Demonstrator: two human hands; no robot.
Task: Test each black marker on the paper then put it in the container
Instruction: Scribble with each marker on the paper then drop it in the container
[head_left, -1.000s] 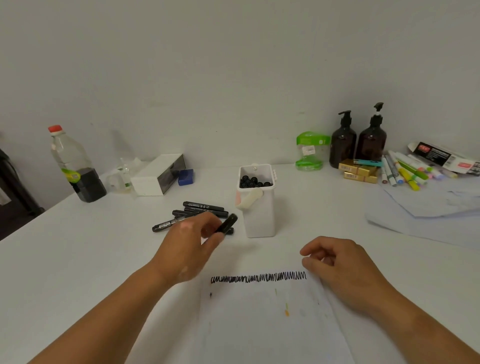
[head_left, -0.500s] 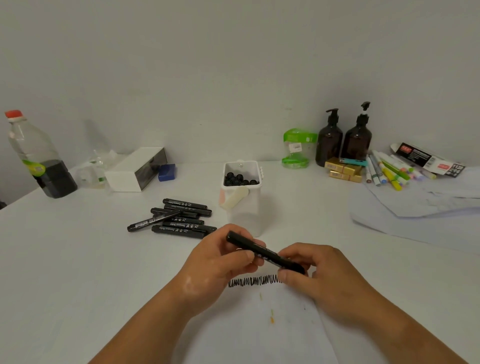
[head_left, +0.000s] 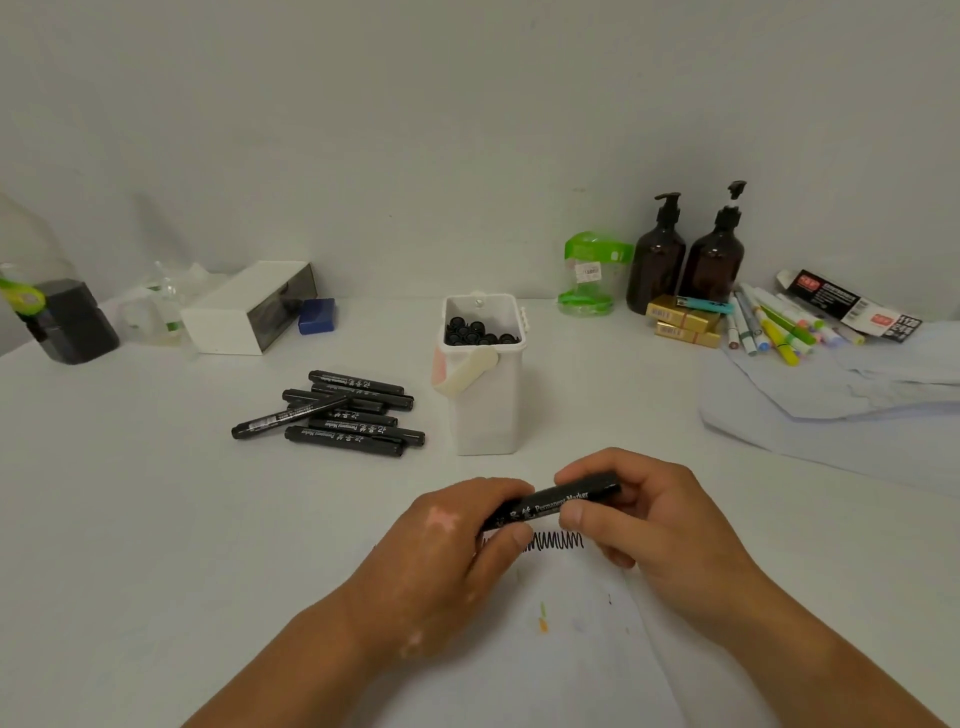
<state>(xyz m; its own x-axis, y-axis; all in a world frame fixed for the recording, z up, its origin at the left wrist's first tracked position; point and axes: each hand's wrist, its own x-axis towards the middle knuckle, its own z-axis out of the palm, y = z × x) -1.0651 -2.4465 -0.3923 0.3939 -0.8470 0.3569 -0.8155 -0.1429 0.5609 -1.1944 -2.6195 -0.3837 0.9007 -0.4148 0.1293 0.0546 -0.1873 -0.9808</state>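
From the head camera, a plain pale wall (head_left: 415, 130) rises behind a white matte table (head_left: 130, 493). At the near edge lies a white sheet of paper (head_left: 571, 649) with a black zigzag scribble (head_left: 558, 541). Just above it, both hands hold one black permanent marker (head_left: 558, 503) nearly level. The left hand (head_left: 452, 540) curls round its left end, and the right hand (head_left: 660, 525) pinches its right end between thumb and fingers.

Towards the table's middle stands a white rectangular plastic container (head_left: 485, 410) with black marker ends showing inside. A loose pile of black markers (head_left: 343, 415) lies just left of it.

Along the far edge stand a clear bottle of dark liquid (head_left: 62, 317), a white box (head_left: 244, 312), two brown pump bottles (head_left: 655, 265) and coloured pens (head_left: 774, 327).
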